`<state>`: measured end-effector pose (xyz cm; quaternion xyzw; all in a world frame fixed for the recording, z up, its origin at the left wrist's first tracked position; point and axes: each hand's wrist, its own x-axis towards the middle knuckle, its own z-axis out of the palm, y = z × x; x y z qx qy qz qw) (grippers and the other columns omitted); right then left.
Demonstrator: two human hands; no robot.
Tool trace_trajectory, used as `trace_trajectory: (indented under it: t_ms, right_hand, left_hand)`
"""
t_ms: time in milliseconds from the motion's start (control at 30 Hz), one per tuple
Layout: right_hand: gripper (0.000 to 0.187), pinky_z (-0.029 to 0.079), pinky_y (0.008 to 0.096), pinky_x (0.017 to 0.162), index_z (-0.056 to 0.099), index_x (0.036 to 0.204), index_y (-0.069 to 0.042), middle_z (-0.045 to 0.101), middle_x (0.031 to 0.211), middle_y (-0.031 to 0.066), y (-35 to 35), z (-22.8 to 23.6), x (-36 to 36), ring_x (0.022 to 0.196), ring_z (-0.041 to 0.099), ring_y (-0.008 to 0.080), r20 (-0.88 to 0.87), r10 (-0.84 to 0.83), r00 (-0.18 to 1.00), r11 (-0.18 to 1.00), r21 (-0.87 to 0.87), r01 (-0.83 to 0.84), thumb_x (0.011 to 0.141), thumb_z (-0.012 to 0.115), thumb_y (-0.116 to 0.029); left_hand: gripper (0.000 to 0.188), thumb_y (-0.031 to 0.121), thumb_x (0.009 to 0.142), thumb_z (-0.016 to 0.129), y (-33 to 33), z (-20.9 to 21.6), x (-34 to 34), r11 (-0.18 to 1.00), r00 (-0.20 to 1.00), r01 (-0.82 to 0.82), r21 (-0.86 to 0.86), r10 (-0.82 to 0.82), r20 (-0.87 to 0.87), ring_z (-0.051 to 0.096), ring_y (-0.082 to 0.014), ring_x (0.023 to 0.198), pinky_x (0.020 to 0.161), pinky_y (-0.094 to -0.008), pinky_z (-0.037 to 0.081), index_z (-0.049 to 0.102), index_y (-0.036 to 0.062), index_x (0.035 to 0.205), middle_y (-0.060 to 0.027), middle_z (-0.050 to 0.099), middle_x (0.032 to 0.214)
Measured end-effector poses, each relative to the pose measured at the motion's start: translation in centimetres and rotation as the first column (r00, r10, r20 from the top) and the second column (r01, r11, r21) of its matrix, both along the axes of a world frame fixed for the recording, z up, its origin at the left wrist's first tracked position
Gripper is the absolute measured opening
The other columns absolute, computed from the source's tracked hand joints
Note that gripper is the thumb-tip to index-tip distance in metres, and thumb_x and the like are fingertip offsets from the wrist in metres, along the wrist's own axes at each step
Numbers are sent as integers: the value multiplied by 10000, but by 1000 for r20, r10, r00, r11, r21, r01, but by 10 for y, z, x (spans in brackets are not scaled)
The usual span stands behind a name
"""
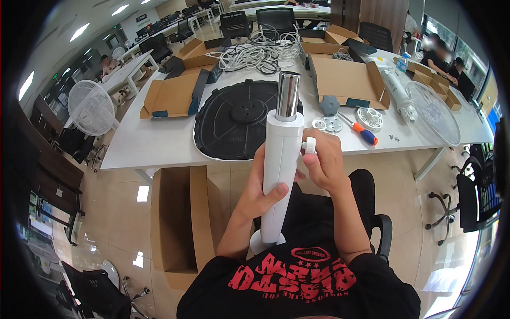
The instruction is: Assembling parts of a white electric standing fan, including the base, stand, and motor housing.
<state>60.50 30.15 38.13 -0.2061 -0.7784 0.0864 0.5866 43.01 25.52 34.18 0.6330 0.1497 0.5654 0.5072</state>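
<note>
A white fan-stand column (279, 165) leans upright in front of me, its lower end near my lap. A shiny chrome tube (288, 93) sticks out of its top. My left hand (254, 194) is wrapped round the column's middle, thumb across the front. With bent fingers my right hand (328, 162) grips the white knob (310, 145) on the column's right side, just below the collar; some of its fingers are hidden. Behind the column a black ribbed fan base (226, 125) lies on the table.
On the white table (138, 143) lie a screwdriver (366, 134), small screws (394, 138), a grey star-shaped knob (330, 105), white round parts (370, 119) and a fan guard (434, 114). Opened cardboard boxes (348, 77) and tangled cables (260, 53) are farther back. A tall cardboard box (207, 212) stands at left.
</note>
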Motion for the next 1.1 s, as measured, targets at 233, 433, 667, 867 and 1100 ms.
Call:
trace_trajectory:
  t_ms: [233, 433, 667, 867, 1100]
  right_hand:
    - [358, 344, 363, 486, 523, 738, -29, 445, 566, 84, -10, -10, -9, 491, 464, 247, -105, 23, 994, 998, -58, -29, 966, 563, -303]
    - [413, 305, 340, 457, 479, 697, -20, 401, 554, 72, -17, -15, -16, 457, 394, 197, -226, 43, 973, 985, -156, -79, 1002, 515, -297]
    - [476, 295, 290, 474, 487, 705, -36, 396, 547, -19, -27, -6, -20, 510, 348, 70, -442, 55, 895, 779, -541, -315, 1059, 438, -349]
    - [467, 302, 275, 474, 538, 749, -38, 424, 565, -42, -30, 7, -6, 518, 368, 54, -487, 97, 868, 603, -665, -441, 1059, 444, -375]
    - [314, 380, 295, 484, 601, 810, -39, 524, 624, 50, -17, 12, 15, 512, 508, 172, 30, -148, 989, 987, -63, 149, 875, 716, -324]
  left_hand:
    - [870, 218, 886, 722, -14, -5, 3, 995, 999, -42, -93, 41, -20, 609, -183, 959, 854, -367, 517, 159, 29, 1521, -138, 516, 1214]
    - [875, 180, 856, 737, -14, -7, 7, 989, 989, -142, -51, 139, -50, 559, -185, 1065, 919, -344, 467, 194, -2, 1518, -124, 495, 1272]
    - [862, 177, 850, 736, -9, -4, 18, 958, 955, -281, 50, 285, -82, 550, -215, 1170, 986, -366, 447, 210, -14, 1505, -151, 526, 1302]
    - [868, 196, 858, 742, 3, -8, 19, 956, 953, -281, 84, 288, -91, 579, -223, 1125, 953, -361, 467, 204, 4, 1511, -148, 542, 1276]
    - [786, 216, 903, 685, 11, -6, 10, 988, 988, 145, -51, -141, 66, 623, -182, 835, 708, -332, 538, 194, 45, 1493, -147, 548, 1183]
